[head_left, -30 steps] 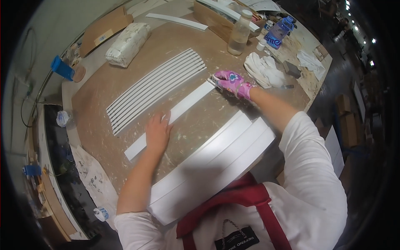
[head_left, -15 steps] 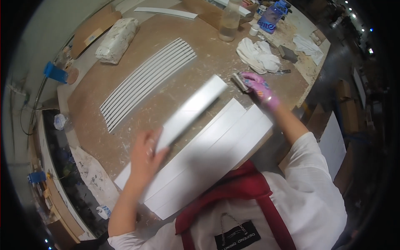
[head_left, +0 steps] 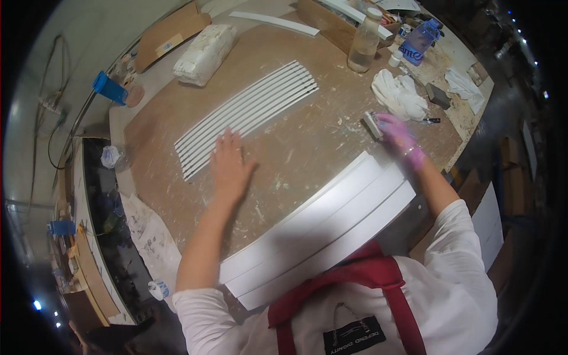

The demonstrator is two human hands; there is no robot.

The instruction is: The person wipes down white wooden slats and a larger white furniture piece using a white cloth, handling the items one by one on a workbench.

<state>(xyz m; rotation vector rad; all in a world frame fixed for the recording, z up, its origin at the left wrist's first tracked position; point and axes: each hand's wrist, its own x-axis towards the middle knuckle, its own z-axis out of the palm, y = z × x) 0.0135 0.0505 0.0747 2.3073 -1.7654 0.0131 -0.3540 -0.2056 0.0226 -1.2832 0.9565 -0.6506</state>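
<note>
The left hand (head_left: 229,163) is lying flat and spread, gripping nothing, on the bench (head_left: 307,148), its fingertips touching the near end of the thin strips (head_left: 245,115). Their long axis is running from 7 to 1 o'clock, away from that hand, which is the nearer one. The gloved right hand (head_left: 399,137) is clasping a small block (head_left: 373,124), well apart at 3 o'clock. Wider boards (head_left: 322,228) are resting at 5 o'clock. A clear bottle (head_left: 363,42) is holding pale liquid.

The left hand (head_left: 229,163) let go of the white strip it had lifted and moved up beside the row of thin white slats (head_left: 245,116). That strip joined the stacked white boards (head_left: 319,228). The gloved right hand (head_left: 399,137) drew back towards those boards, holding a small block (head_left: 372,124).
</note>
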